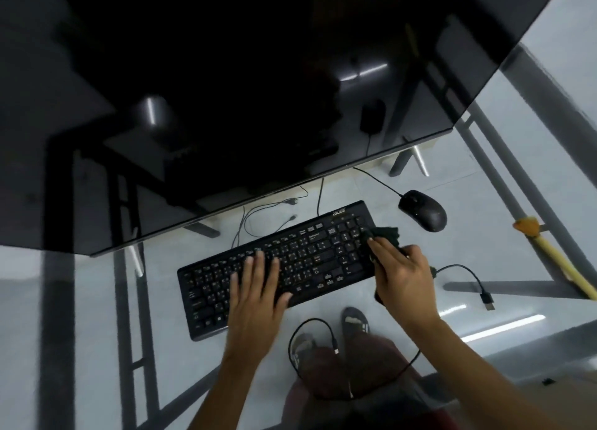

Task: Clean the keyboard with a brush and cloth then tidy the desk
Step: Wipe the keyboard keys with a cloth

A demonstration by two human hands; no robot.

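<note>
The black keyboard [277,264] sits mid-frame on the glass bench [97,300], stiff and light, so it probably slides if not pinned. The left hand [255,297] lies flat on the keys, fingers straight. At the keyboard's right end, the right hand [400,274] has its grip bunched around a soft, floppy dark cloth [386,235].

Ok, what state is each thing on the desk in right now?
Keyboard: flat on the glass desk, angled.
Cloth: bunched, pressed on the keyboard's right end.
Right hand: grips the cloth.
Left hand: flat on the keys, steadying.
Mouse: idle, right of the keyboard.
Monitor: dark.
</note>
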